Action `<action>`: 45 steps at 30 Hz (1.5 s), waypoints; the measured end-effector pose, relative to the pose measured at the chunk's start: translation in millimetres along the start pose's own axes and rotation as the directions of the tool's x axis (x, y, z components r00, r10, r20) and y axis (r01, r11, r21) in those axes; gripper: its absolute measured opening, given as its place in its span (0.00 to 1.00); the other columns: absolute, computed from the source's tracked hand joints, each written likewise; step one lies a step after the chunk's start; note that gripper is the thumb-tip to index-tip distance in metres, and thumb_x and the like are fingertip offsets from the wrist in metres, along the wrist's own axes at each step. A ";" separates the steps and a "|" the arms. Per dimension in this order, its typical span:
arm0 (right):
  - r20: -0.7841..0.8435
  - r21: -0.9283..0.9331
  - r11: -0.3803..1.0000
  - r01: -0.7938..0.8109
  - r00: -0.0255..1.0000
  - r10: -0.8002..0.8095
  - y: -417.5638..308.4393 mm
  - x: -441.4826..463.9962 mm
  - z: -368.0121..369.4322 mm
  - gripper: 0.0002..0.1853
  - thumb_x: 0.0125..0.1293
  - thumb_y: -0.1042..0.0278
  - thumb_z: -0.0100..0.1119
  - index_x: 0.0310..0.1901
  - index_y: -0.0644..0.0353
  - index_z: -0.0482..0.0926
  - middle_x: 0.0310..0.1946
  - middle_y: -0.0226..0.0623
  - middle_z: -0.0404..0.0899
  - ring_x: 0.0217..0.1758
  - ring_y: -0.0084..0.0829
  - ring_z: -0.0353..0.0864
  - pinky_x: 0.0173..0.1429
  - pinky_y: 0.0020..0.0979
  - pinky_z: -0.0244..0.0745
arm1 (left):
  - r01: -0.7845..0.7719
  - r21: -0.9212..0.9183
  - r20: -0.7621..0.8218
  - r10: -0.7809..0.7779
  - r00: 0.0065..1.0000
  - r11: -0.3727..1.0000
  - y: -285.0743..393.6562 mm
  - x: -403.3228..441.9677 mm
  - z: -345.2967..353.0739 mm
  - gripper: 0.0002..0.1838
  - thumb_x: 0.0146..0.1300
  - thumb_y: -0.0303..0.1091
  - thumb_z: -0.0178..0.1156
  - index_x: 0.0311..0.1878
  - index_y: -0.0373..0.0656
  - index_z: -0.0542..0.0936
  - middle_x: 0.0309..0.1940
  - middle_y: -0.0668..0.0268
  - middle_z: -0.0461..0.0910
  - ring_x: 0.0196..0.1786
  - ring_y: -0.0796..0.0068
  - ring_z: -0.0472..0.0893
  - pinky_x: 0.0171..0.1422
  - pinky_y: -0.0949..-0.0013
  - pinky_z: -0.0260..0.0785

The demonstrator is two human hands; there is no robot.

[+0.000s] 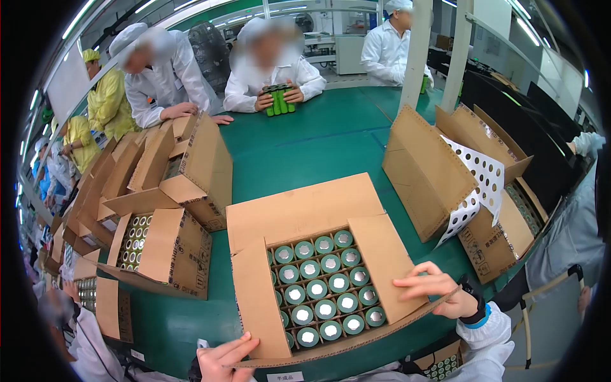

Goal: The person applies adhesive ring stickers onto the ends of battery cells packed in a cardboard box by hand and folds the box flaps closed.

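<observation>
An open cardboard box [305, 202] stands in front of me, tilted in view, with its flaps folded outward. Green cylindrical battery cells [316, 289] with pale round tops fill it in rows, parted by cardboard dividers. My left hand [226, 361] is closed at the near left corner, fingers on the left flap [259, 299] and part of the hand behind the near flap's edge. At the right, my right hand [436, 291] has its fingers spread, tips touching the right flap [388, 267].
More open cell boxes stand left [184, 245] and right [493, 245], a white perforated sheet [474, 178] draped at the right one. Across the green table [305, 146], a co-worker holds a green cell pack [280, 102]. Posts [415, 57] rise at the far edge.
</observation>
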State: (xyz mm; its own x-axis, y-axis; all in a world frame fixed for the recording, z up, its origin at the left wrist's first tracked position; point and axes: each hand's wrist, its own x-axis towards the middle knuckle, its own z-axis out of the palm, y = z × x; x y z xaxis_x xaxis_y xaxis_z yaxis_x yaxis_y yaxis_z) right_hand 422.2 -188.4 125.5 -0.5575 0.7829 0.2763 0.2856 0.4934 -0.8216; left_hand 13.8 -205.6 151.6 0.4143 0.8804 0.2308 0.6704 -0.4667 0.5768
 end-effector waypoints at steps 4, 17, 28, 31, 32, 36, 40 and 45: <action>0.236 -0.256 0.966 -0.041 0.966 0.104 -9.0 5.3 -7.1 0.29 0.54 0.43 0.59 0.57 0.42 0.74 0.66 0.29 0.60 0.67 0.40 0.55 0.67 0.62 0.31 | -0.065 0.071 0.155 0.054 0.986 0.995 3.9 12.5 0.8 0.28 0.43 0.33 0.62 0.53 0.42 0.76 0.59 0.53 0.68 0.49 0.53 0.78 0.48 0.65 0.72; -0.533 0.059 0.949 -0.309 0.795 0.291 26.9 16.5 22.8 0.50 0.42 0.51 0.75 0.62 0.67 0.58 0.63 0.49 0.54 0.67 0.39 0.53 0.64 0.40 0.58 | 0.086 -0.048 -0.360 -0.097 0.928 0.995 12.6 26.0 25.4 0.16 0.50 0.30 0.68 0.43 0.39 0.79 0.38 0.58 0.79 0.15 0.79 0.71 0.18 0.78 0.59; -0.166 -0.634 0.745 -0.209 0.977 0.132 59.9 174.1 -29.8 0.43 0.54 0.43 0.59 0.64 0.61 0.57 0.67 0.56 0.46 0.72 0.49 0.41 0.69 0.50 0.44 | -0.054 0.927 -0.065 0.300 0.952 0.372 49.9 -3.3 89.9 0.28 0.63 0.53 0.48 0.61 0.47 0.70 0.55 0.46 0.71 0.10 0.84 0.64 0.16 0.81 0.62; -0.233 -0.634 0.700 -0.327 0.945 0.230 68.8 200.6 -28.4 0.32 0.58 0.42 0.52 0.55 0.60 0.69 0.56 0.52 0.65 0.64 0.46 0.60 0.62 0.51 0.54 | -0.003 0.908 -0.099 0.221 0.970 0.419 53.4 -5.8 100.2 0.29 0.63 0.54 0.47 0.62 0.46 0.69 0.54 0.41 0.70 0.10 0.85 0.63 0.16 0.82 0.62; -0.210 -0.626 0.674 -0.393 0.917 0.340 65.5 206.7 -30.0 0.27 0.60 0.43 0.50 0.48 0.59 0.76 0.48 0.49 0.75 0.57 0.45 0.70 0.58 0.50 0.58 | 0.011 0.913 -0.115 0.231 0.966 0.408 54.8 -4.9 102.1 0.29 0.63 0.54 0.47 0.61 0.45 0.69 0.54 0.40 0.70 0.10 0.85 0.63 0.16 0.82 0.62; -0.002 -0.724 0.686 -0.070 0.995 0.100 -26.4 157.7 -42.7 0.19 0.58 0.50 0.57 0.35 0.60 0.80 0.33 0.41 0.80 0.36 0.44 0.78 0.44 0.40 0.68 | 0.022 0.915 -0.135 0.256 0.957 0.402 55.0 -1.5 101.8 0.32 0.62 0.56 0.48 0.61 0.41 0.69 0.54 0.35 0.68 0.11 0.85 0.64 0.16 0.81 0.61; 0.235 -0.505 0.830 0.237 0.963 -0.132 -5.6 78.4 -14.4 0.29 0.57 0.48 0.59 0.52 0.64 0.72 0.53 0.46 0.72 0.55 0.43 0.71 0.61 0.40 0.62 | 0.044 0.852 -0.189 0.228 0.955 0.521 46.0 -4.4 112.5 0.32 0.61 0.54 0.51 0.61 0.40 0.69 0.56 0.35 0.67 0.10 0.83 0.64 0.15 0.80 0.60; 0.122 -0.577 0.786 0.222 0.975 -0.186 7.5 44.1 1.9 0.31 0.60 0.50 0.55 0.63 0.54 0.65 0.63 0.44 0.61 0.67 0.41 0.59 0.67 0.41 0.52 | 0.017 0.787 -0.232 0.271 0.934 0.616 30.8 0.1 118.1 0.32 0.58 0.50 0.56 0.62 0.41 0.67 0.60 0.39 0.63 0.11 0.77 0.67 0.15 0.77 0.62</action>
State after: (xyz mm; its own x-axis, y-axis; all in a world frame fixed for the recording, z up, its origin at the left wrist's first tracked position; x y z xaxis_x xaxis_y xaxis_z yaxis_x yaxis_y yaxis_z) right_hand 398.3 -150.9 130.6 -0.6918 0.6254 0.3611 0.5502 0.7803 -0.2973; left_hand 107.2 -229.9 76.9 0.4255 0.7158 0.5538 0.9050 -0.3386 -0.2577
